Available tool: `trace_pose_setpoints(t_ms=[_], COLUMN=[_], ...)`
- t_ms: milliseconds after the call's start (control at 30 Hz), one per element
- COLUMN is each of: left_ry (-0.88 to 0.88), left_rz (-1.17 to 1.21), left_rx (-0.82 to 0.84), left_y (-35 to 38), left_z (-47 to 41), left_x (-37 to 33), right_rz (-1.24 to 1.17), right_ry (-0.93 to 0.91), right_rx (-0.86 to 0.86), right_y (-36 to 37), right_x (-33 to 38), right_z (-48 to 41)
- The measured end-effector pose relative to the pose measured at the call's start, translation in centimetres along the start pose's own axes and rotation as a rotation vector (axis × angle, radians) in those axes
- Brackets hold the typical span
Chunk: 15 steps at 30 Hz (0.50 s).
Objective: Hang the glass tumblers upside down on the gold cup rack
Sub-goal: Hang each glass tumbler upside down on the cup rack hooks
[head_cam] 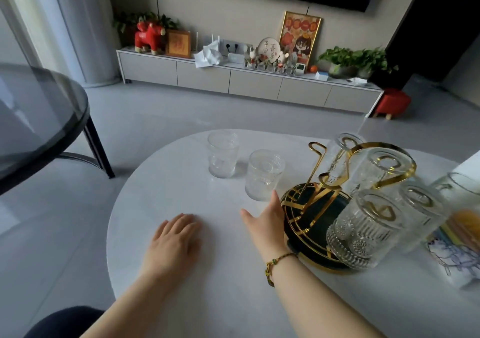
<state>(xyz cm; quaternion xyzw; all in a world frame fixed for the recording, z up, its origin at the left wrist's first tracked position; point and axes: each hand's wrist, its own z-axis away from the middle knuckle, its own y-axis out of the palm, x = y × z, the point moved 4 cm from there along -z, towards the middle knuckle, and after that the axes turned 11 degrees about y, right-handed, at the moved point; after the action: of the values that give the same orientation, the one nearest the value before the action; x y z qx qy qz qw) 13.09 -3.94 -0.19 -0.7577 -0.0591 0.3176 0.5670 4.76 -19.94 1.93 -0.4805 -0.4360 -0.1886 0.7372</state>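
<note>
The gold cup rack [318, 156] with a dark green round base stands on the right of the white table [181, 272]. Several glass tumblers hang upside down on its prongs, the nearest one [363, 228] at the front; one prong at the left stands bare. Two tumblers stand upright on the table: a near one [263, 175] and a far one [222, 154]. My right hand [266, 223] is open, fingers stretched toward the near tumbler, just short of it and beside the rack's base. My left hand [174, 239] lies flat on the table, holding nothing.
A colourful printed cloth or paper [457, 247] lies at the table's right edge behind the rack. A round dark glass table [39, 119] stands to the left. A low TV cabinet [246, 80] with ornaments runs along the far wall.
</note>
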Motion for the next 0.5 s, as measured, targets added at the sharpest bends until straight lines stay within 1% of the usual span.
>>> trace_pose_setpoints(t_ms=[67,200,300,400,500], left_ry=[-0.004,0.003,-0.005,0.001,-0.005], left_rz=[0.004,-0.007,-0.04,-0.129,-0.157], left_rx=[-0.016,-0.056,-0.047,-0.03,-0.016], left_y=[0.3,0.2,0.1,-0.3,-0.4], left_z=[-0.1,-0.1,0.0,-0.1,-0.1], left_x=[0.2,0.2,0.1,-0.2,-0.2], right_rz=[-0.003,-0.08,-0.171,-0.242,-0.288], right_ry=[0.026,0.082,0.08,0.087,0.084], right_rx=[-0.02,-0.119,-0.193,-0.222,-0.245], right_y=[1.1,2.1,2.2,2.0,2.1], right_x=[0.2,0.6,0.9,1.0,1.1], right_z=[-1.3,-3.1,-4.4,-5.4,-6.1])
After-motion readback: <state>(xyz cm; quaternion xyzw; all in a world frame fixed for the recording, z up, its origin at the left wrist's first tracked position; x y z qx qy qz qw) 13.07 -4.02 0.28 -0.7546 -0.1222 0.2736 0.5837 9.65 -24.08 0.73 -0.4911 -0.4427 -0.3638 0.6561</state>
